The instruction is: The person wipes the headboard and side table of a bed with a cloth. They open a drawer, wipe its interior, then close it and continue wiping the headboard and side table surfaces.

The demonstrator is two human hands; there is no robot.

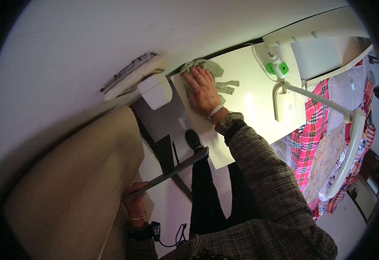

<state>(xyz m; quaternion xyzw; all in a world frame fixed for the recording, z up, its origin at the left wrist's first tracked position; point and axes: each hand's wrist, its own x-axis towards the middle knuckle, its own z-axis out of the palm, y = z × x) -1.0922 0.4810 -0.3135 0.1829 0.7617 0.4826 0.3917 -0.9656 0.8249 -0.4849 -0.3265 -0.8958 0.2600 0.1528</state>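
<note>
My right hand lies on a grey-green cloth at the far left corner of a pale tabletop. Its fingers are stretched out over the cloth, and loose strips of fabric trail to the right. Lower down on the left, my left hand is closed around the near end of a thin dark flat panel. The panel appears almost edge-on, tilted up, beside the table's near edge. A dark triangular piece stands behind it; I cannot tell its exact kind.
A white desk lamp and a green-and-white plug adapter stand on the table's right side. A white box is near the wall. Brown-covered furniture fills the left. Plaid bedding lies right; a black cable hangs below.
</note>
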